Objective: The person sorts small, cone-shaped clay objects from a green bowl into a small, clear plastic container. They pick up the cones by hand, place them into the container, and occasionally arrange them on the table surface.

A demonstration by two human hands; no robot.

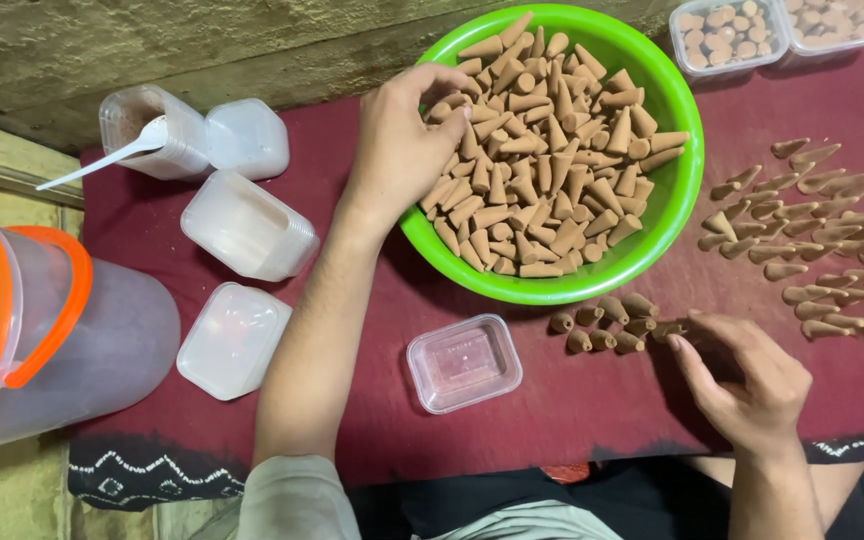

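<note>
The left hand (399, 140) reaches into the green bowl (679, 170), fingers curled onto the heaped brown cones (542, 160) beneath them. The right hand (747, 380) pinches one cone at the small upright cluster (607, 325) just off its fingertips, the clear tub (463, 362) between the hands.

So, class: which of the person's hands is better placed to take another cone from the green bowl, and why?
Left. The left hand already rests on the cones inside the green bowl; the right hand is down by the small cone cluster.

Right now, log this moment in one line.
left hand: in green bowl on cones | right hand: at cone cluster
</note>
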